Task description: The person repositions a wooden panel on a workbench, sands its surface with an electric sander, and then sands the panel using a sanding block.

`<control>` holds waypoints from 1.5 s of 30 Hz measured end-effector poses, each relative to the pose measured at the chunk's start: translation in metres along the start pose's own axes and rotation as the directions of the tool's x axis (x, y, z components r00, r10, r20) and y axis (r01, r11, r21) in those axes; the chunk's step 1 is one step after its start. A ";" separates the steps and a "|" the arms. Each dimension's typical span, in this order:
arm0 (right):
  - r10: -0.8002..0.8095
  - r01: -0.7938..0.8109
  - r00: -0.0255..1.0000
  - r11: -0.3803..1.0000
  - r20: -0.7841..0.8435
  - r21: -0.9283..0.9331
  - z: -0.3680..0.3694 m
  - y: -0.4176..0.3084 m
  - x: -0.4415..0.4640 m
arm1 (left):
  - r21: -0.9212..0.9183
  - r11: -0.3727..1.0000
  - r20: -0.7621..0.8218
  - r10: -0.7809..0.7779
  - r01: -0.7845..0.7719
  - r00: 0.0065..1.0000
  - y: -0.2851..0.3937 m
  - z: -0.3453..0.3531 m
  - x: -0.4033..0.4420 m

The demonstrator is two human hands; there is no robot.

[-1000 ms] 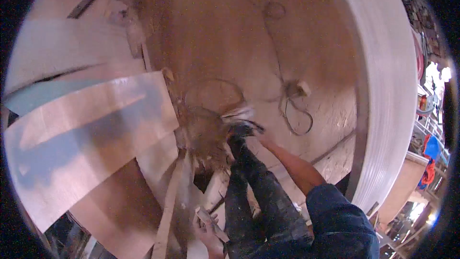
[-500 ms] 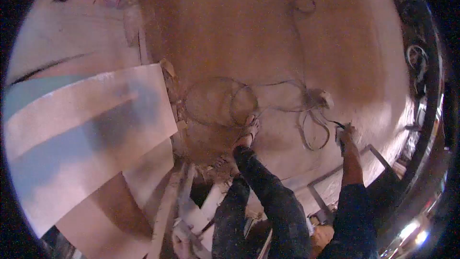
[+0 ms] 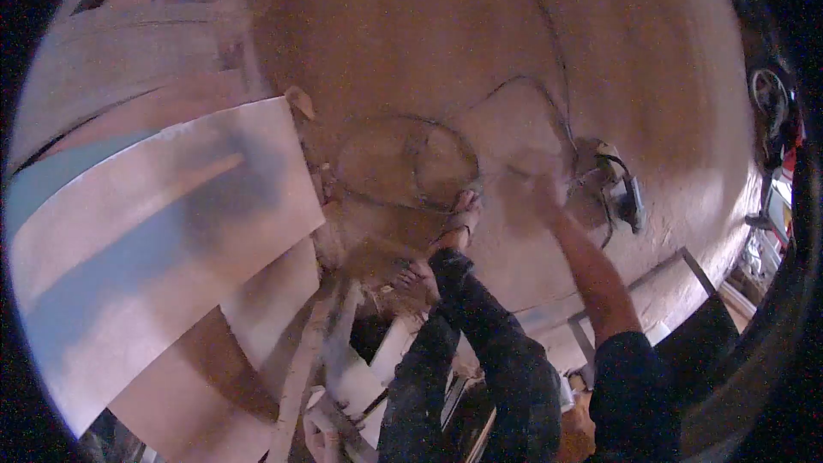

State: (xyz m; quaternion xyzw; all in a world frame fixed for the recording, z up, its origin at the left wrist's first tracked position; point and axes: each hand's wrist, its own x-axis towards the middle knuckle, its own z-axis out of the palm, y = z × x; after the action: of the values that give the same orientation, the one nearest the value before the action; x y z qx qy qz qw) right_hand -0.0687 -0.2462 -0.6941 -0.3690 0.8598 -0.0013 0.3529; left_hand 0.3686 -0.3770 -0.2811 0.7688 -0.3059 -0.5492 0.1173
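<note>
My right hand [image 3: 544, 187] is over the brown board [image 3: 411, 43], blurred by motion, so its fingers cannot be made out. To its right lies a dark and pale tool [image 3: 630, 204], apart from the hand, near the thin cord [image 3: 561, 69]. At the bottom left my left hand [image 3: 317, 439] is closed around a short pale piece of wood [image 3: 333, 417], partly cut off by the dim lower edge.
Bare feet [image 3: 460, 221] stand on the board's near side. A large blue-stained sheet [image 3: 163, 249] lies at left. Wood strips [image 3: 300, 377] lean beside a dark gap [image 3: 369, 334]. A grey metal frame [image 3: 699, 270] is at lower right, and a wheel-like object [image 3: 769, 94] at far right.
My right hand has let go of the dark tool, which lies beside the pale block, and has moved left. My left hand still holds the wood piece, slightly lower. The view has shifted.
</note>
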 end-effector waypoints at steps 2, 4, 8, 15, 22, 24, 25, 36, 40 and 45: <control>-0.172 0.174 0.977 0.985 0.125 -0.005 0.025 -0.098 0.000 | -0.044 0.997 0.065 0.069 -0.067 0.996 0.009 0.015 -0.002; -0.277 0.313 0.931 0.942 0.239 -0.124 0.054 -0.160 -0.010 | -0.075 0.992 0.134 0.114 -0.104 0.984 0.018 0.017 -0.002; -0.304 0.337 0.936 0.919 0.177 -0.205 0.146 -0.175 -0.005 | -0.505 0.847 0.009 0.198 -0.166 0.980 -0.011 0.001 0.000; -0.233 0.237 0.971 0.962 0.047 -0.134 0.160 -0.149 -0.004 | 0.066 0.986 -0.042 0.156 -0.154 0.987 0.004 0.011 -0.001; -0.175 0.149 0.975 0.972 -0.138 -0.181 -0.009 -0.090 -0.035 | -0.171 0.981 0.282 -0.039 0.090 0.959 -0.029 -0.047 -0.037; 0.062 -0.098 0.974 0.983 -0.218 -0.158 -0.064 -0.021 -0.059 | 0.092 0.993 0.264 0.045 -0.071 0.963 -0.005 -0.035 -0.059; 0.194 -0.230 0.947 0.966 -0.256 -0.118 -0.083 0.009 -0.081 | -0.183 0.961 0.224 -0.166 0.209 0.960 -0.014 -0.043 -0.066; 0.410 -0.016 0.886 0.495 -0.217 0.869 -0.128 -0.235 -0.336 | -0.301 0.950 0.410 0.204 -0.079 0.889 0.127 0.066 -0.158; 0.338 0.108 0.921 0.255 -0.193 0.961 -0.255 -0.301 -0.442 | -0.469 0.878 0.458 0.331 -0.093 0.825 0.163 0.125 -0.195; 0.557 -0.245 0.828 0.458 -0.061 0.855 -0.369 -0.222 -0.543 | -0.192 0.979 0.647 0.176 -0.064 0.742 0.115 0.188 -0.262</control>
State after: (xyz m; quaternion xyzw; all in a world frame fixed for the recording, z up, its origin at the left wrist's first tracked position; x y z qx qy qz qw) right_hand 0.1072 -0.1580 -0.0297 0.0606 0.8670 -0.3763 0.3209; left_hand 0.1019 -0.2812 -0.0892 0.4917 -0.3323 -0.7990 0.0970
